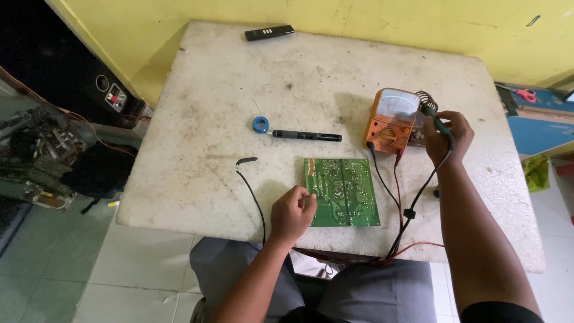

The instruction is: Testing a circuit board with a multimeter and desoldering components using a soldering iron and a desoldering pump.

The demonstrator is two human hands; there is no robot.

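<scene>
Currently the right hand (447, 134) is closed around a green-handled soldering iron (435, 119), tip end sitting at the coiled wire stand (426, 98) just above the knuckles. I can't tell whether the tip is inside the coil or only beside it. An orange multimeter (391, 119) sits touching-close to the left of that hand, its probe leads (388, 185) running down under the wrist together with the iron's cord.

Left hand (293, 210) is loosely curled, fingertips pinching the left edge of the green circuit board (342, 191), solder side up, flat on the table (209, 107).

My read on doing this well:
- keep that left-hand pin firm so the board can't skate
- lift the iron clear of the meter casing
- keep its cord off the leads

Solder spool (260, 124) and black pen-shaped tool (307, 136) lie above the left hand, within reach.
</scene>
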